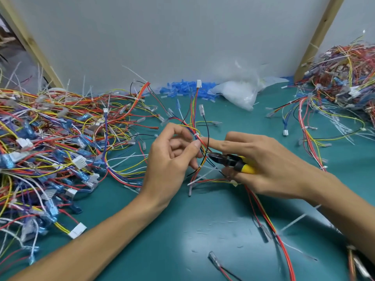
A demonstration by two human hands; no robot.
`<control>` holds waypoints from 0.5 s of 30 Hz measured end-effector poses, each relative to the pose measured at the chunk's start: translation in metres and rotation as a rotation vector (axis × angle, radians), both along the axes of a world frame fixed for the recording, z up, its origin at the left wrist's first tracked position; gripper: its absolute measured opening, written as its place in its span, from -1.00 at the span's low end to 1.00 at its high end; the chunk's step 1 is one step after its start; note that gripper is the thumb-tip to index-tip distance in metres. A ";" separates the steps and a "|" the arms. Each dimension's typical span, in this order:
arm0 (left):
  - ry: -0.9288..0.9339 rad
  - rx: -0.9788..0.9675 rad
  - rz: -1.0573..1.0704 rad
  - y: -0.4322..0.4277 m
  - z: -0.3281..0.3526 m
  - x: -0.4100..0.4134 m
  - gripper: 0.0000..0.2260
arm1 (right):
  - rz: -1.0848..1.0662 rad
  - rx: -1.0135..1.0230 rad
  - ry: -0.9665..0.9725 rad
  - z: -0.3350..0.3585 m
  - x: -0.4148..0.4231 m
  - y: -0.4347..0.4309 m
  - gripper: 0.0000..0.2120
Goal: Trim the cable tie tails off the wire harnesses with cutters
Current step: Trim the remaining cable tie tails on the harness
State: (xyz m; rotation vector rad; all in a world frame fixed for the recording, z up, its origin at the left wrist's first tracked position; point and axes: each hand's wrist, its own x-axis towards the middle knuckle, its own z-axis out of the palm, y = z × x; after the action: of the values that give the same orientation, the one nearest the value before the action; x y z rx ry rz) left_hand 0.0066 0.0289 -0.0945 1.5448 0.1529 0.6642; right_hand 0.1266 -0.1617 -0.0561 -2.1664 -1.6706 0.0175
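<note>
Bench top (203,230): teal sheet with a slight sheen, running from the near edge to the far wall, scuffed with pale scratches near the middle. A soft white glare patch (194,246) sits on it, near and centre. Light is even and shadows are faint. Far side: plain pale grey panel (172,37), unmarked, meeting the bench in a straight line. A bare wooden batten (30,43) edges the panel on the left, slanting outward toward the top. A matching batten (318,35) stands on the right, slanting the opposite way. Beyond the right one, more pale grey wall (357,15). Beyond the left one, a dim gap (6,37), detail unreadable.
</note>
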 end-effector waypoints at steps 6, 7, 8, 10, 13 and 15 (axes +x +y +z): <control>0.038 -0.038 0.006 0.001 0.000 0.005 -0.82 | 0.032 -0.003 -0.079 0.001 0.001 -0.003 -0.30; 0.049 -0.048 0.001 0.001 -0.001 0.006 -0.82 | 0.042 -0.002 -0.084 0.001 0.000 -0.003 -0.32; 0.053 -0.072 -0.013 0.001 -0.002 0.006 -0.81 | 0.059 0.012 -0.066 0.001 0.000 -0.003 -0.34; 0.048 -0.122 -0.055 0.002 -0.002 0.006 -0.81 | 0.095 0.114 0.062 -0.001 -0.001 -0.002 -0.48; 0.032 -0.095 -0.098 0.003 -0.004 0.003 -0.81 | 0.029 0.281 0.240 -0.004 -0.003 0.002 -0.73; 0.035 -0.039 -0.136 0.001 -0.006 0.002 -0.82 | -0.064 0.330 0.303 -0.006 -0.004 0.003 -0.70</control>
State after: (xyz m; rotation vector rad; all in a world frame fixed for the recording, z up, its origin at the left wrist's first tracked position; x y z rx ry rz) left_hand 0.0083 0.0303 -0.1005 1.5153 0.0854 0.5241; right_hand 0.1227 -0.1587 -0.0619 -1.8625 -1.3301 0.0467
